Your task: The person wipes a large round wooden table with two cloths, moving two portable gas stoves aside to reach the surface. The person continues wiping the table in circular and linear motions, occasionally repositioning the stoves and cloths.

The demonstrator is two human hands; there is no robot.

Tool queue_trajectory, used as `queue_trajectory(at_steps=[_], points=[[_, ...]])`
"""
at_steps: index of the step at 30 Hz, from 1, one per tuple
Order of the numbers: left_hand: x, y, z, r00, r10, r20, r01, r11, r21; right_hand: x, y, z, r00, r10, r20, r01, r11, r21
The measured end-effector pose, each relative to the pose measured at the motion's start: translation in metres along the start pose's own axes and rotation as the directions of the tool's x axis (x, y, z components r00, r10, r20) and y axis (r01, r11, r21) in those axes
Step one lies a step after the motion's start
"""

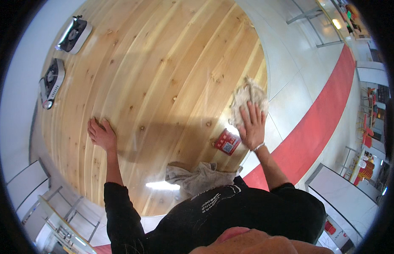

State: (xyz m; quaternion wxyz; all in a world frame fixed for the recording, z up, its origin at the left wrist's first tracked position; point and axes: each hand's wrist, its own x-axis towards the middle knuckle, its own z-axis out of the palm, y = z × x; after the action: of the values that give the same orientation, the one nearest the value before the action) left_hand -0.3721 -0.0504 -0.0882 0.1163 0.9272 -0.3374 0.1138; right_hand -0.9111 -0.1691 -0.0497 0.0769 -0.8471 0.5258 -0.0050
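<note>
A beige cloth [247,95] is spread near the right edge of the round wooden table [158,89]. My right hand [253,127] lies flat over its near part, fingers pointing away from me. On the left side of the tabletop, my left hand [102,133] rests with its fingertips on the wood and holds nothing. Just left of my right wrist is a red card [228,142] with a printed code and writing. A crumpled grey cloth [200,176] lies at the near edge, in front of my body.
Two portable gas stoves [74,34] stand along the table's far left edge. Beyond the right rim, a red strip [311,143] crosses the pale tiled floor [289,76]. Another table with metal legs [70,212] is at lower left. White cabinets [346,187] stand at lower right.
</note>
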Motion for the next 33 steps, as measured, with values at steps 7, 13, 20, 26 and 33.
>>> queue_trajectory(at_steps=[7, 13, 20, 26, 33], points=[[-0.076, 0.026, 0.002, 0.847, 0.491, -0.203, -0.529, 0.748, -0.401, -0.076, -0.045, 0.004, 0.988, -0.131, 0.079, 0.126, 0.99, 0.062], [-0.257, 0.149, -0.141, 0.307, 0.951, 0.039, -0.474, 0.189, -0.86, 0.014, -0.044, 0.002, 0.986, -0.167, -0.015, 0.165, 0.983, -0.079], [-0.288, 0.068, -0.15, 0.316, 0.929, 0.193, -0.425, 0.321, -0.846, 0.0, -0.108, 0.014, 0.96, -0.278, 0.006, 0.278, 0.959, -0.057], [-0.283, -0.084, -0.148, 0.892, 0.347, 0.29, 0.039, 0.581, -0.813, -0.15, -0.164, 0.011, 0.745, -0.569, 0.349, 0.578, 0.811, 0.087], [-0.354, -0.247, -0.254, 0.649, -0.589, 0.481, 0.451, -0.211, -0.867, -0.161, -0.324, 0.061, 0.036, -0.994, 0.107, 0.907, 0.077, 0.414]])
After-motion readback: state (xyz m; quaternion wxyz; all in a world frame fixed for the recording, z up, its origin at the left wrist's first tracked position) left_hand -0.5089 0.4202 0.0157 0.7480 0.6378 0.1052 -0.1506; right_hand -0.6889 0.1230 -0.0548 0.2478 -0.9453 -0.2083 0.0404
